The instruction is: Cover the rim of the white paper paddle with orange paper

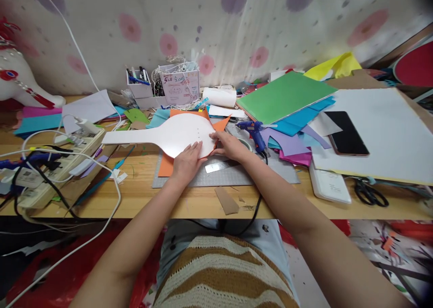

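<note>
A white paddle-shaped board (172, 132) with a long handle pointing left lies over orange paper (165, 166). My left hand (187, 163) rests on the board's near edge, fingers stretched out flat on its face. At the right edge, my right hand (230, 146) pinches the rim between thumb and fingers, where a thin orange edge shows underneath. Beneath all this is a grey cutting mat (277, 175). A metal ruler (218, 166) lies partly under my right forearm. Just right of my right hand sits a blue glue gun (254, 134).
A power strip (61, 168) with tangled cables fills the left. Pen boxes (181, 85) and a paper roll (219, 97) stand behind. To the right are a green sheet (287, 96), a phone (347, 133), a white power bank (329, 185) and scissors (370, 193). Cardboard scrap (226, 200) lies in front.
</note>
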A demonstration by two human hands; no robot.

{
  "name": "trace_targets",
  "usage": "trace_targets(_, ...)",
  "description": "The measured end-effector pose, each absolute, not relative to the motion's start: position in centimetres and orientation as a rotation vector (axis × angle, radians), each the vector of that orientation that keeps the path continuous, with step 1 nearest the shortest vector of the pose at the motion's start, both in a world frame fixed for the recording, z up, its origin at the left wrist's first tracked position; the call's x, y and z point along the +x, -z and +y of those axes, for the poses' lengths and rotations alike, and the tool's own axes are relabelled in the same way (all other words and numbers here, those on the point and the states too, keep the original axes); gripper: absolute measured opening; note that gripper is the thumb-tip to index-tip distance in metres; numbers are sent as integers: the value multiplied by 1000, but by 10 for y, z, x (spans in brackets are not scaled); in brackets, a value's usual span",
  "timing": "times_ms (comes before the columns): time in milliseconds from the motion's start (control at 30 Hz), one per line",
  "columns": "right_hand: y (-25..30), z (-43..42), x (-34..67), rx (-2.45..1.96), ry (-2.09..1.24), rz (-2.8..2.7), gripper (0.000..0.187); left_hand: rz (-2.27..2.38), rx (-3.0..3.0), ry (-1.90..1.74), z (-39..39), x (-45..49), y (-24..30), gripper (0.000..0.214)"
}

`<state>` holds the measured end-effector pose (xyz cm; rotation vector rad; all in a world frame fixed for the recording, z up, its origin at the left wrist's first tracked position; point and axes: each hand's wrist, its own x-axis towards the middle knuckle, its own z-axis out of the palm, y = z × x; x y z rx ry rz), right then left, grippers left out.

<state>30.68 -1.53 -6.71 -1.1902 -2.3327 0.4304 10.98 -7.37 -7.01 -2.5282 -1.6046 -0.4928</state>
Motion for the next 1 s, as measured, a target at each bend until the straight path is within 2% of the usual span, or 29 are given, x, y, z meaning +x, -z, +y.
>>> trace_targets(300,70,-16,310,-1189,-457,-2344,48,-1678,-2437,519,-71,114,71,50)
trace_targets(500,71,-15,308,-1215,-446,-2342,45,-1737,-2415,531,-69,116,72,62)
trace_targets(667,70,-16,308,-1215,-419,-2365,43,-1798,-2397,490,-69,119,69,54)
trace_targets(833,69,-19,308,-1195,-439,-2362,49,-1824,-2371,500,-70,121,67,49)
trace_targets(1000,71,-18,308,-1217,-442,-2339,43,-1825,-2390,479,-73,123,63,48)
